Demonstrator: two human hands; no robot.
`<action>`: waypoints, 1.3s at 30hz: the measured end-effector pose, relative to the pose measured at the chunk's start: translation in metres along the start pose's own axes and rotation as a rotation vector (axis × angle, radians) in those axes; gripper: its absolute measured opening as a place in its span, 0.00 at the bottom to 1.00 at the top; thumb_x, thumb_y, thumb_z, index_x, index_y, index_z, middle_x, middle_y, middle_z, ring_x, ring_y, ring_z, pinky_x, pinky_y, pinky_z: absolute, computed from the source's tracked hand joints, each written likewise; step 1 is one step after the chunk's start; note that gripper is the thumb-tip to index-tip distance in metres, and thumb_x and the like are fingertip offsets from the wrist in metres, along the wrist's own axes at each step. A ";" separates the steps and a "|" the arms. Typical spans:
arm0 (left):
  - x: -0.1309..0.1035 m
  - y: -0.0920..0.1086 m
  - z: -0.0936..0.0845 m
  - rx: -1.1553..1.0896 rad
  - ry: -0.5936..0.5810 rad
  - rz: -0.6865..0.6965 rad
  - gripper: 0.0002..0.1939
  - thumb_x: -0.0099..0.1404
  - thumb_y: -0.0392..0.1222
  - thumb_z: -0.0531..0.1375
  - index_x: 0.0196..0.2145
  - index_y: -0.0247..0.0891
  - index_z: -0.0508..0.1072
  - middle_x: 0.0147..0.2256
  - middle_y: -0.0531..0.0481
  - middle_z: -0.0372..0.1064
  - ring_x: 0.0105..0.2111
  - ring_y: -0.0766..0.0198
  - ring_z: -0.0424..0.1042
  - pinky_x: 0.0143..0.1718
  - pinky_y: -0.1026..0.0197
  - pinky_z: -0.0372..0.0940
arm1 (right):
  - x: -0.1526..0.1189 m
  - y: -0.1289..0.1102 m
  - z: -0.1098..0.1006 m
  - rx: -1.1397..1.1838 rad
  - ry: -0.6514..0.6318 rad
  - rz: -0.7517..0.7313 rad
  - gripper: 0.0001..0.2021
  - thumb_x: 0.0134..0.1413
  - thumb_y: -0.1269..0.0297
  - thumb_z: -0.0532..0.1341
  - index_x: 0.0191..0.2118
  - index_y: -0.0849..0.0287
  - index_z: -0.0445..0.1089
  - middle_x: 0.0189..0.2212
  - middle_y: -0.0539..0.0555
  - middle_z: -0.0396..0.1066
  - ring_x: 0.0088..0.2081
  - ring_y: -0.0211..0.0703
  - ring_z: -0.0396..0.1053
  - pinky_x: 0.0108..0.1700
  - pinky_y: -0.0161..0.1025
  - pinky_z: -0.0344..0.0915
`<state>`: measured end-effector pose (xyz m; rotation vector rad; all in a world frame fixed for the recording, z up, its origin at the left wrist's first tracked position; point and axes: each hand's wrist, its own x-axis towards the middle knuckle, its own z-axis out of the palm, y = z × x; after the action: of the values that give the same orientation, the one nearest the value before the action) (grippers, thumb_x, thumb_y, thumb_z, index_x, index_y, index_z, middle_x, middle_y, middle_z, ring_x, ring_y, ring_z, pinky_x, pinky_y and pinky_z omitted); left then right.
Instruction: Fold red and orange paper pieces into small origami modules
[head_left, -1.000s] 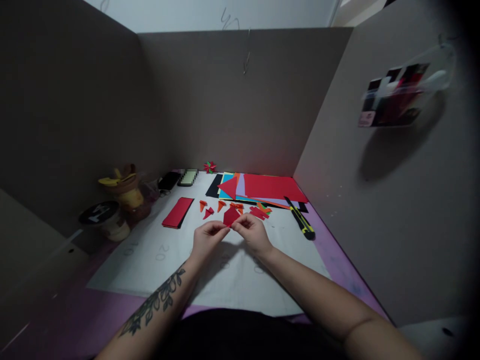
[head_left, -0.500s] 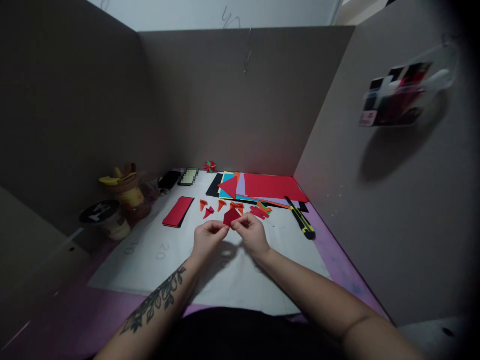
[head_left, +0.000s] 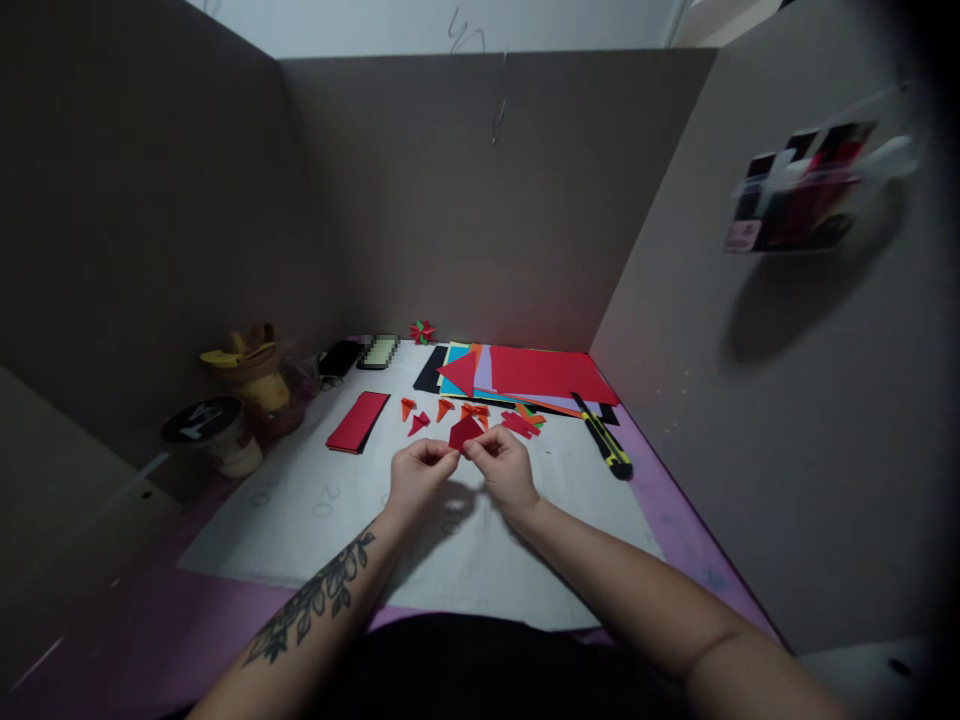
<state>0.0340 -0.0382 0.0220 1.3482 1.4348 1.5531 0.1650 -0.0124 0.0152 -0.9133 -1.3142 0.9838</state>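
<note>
A small folded dark red paper (head_left: 466,433) is held up between both hands over the white sheet (head_left: 337,530). My left hand (head_left: 422,474) pinches its lower left edge, while my right hand (head_left: 504,466) pinches the lower right edge; the fingertips nearly meet. Just beyond lie folded orange pieces (head_left: 444,409), a small red folded piece (head_left: 419,424) and a little pile of red, orange and green strips (head_left: 522,424). To the left is a stack of red paper rectangles (head_left: 358,422).
Coloured sheets (head_left: 547,375) lie at the back, with a yellow-black cutter (head_left: 604,438) to the right. A red-green paper star (head_left: 422,332) and phone (head_left: 379,351) sit near the back wall. Cups (head_left: 214,435) stand left. A bag (head_left: 802,190) hangs on the right wall.
The camera view has shifted very slightly. Both hands keep their pinch on the red paper, with almost no other visible movement.
</note>
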 end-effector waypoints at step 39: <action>0.003 -0.017 0.003 -0.074 -0.210 -0.124 0.12 0.51 0.46 0.64 0.31 0.35 0.72 0.24 0.50 0.71 0.25 0.65 0.70 0.27 0.64 0.63 | 0.014 0.015 -0.003 0.132 0.059 0.132 0.18 0.42 0.62 0.64 0.37 0.54 0.54 0.20 0.42 0.68 0.21 0.38 0.67 0.26 0.35 0.64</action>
<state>0.0328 -0.0312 0.0064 1.3101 1.2938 1.3304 0.1677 0.0058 0.0050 -0.9299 -1.1370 1.1237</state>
